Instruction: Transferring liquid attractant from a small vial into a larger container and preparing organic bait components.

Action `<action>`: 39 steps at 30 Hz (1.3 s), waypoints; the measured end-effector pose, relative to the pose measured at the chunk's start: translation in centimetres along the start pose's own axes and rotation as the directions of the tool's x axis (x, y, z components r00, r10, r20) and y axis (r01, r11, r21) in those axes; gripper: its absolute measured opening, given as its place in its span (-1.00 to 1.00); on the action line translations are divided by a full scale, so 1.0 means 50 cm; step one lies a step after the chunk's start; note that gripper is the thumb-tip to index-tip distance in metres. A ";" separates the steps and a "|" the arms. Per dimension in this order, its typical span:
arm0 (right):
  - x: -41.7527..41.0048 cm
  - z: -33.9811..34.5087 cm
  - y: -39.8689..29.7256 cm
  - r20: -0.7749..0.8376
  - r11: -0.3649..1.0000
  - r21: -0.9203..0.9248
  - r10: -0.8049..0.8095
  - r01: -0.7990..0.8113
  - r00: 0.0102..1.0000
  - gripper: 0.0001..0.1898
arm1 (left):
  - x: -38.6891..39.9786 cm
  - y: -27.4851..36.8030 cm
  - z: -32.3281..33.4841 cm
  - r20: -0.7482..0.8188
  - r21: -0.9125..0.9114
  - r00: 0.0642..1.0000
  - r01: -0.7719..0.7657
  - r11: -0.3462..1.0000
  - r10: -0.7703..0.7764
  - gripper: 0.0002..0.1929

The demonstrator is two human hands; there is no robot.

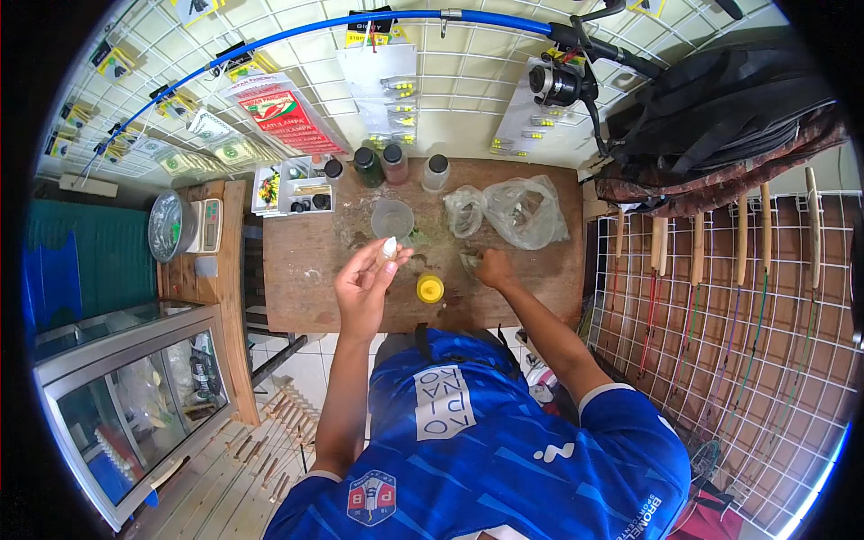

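In the middle of the head view, my left hand [364, 290] is raised above the table with its fingers around a small dropper bottle [388, 250]. The bottle has a pointed white cap and stands nearly upright. My right hand [497, 268] is low over the wooden table [324, 270], its fingers on a crumpled greyish cloth [469, 262]. Between my hands is a yellow squeeze bottle [430, 288], seen from above. A clear plastic measuring jug [392, 219] stands just beyond the dropper bottle.
Several black-lidded jars [368, 167] line the back, beside a white compartment tray [293, 189]. Clear plastic bags [526, 212] lie at the right rear. A blue fishing rod [324, 25] arches overhead; a kitchen scale [206, 226] and metal bowl [172, 226] stand left.
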State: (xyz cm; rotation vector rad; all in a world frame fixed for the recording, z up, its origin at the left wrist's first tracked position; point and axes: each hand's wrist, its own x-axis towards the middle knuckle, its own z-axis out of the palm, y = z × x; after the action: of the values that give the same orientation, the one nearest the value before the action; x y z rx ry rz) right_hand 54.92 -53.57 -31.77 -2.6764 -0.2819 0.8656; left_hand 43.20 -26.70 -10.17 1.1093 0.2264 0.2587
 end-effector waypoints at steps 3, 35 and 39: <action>-0.013 -0.017 -0.021 -0.022 1.000 0.013 -0.014 0.014 1.000 -0.61 | -0.008 -0.003 -0.010 -0.004 0.017 1.000 -0.005 1.000 0.005 -0.64; 0.200 -0.061 -0.067 -0.316 0.855 -0.023 -0.497 0.518 0.808 -0.76 | 0.001 0.014 -0.009 -0.033 -0.001 0.999 -0.004 1.000 0.004 -0.64; 0.225 -0.041 -0.056 -0.284 0.886 -0.066 -0.458 0.459 0.842 -0.75 | 0.002 0.019 -0.012 -0.058 0.037 0.998 0.009 0.999 -0.007 -0.64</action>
State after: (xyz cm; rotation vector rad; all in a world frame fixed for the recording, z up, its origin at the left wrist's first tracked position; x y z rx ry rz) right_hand 64.89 -48.31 -35.23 -2.5137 -0.8057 0.3161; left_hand 43.02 -25.73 -9.57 1.1389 0.2882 0.2801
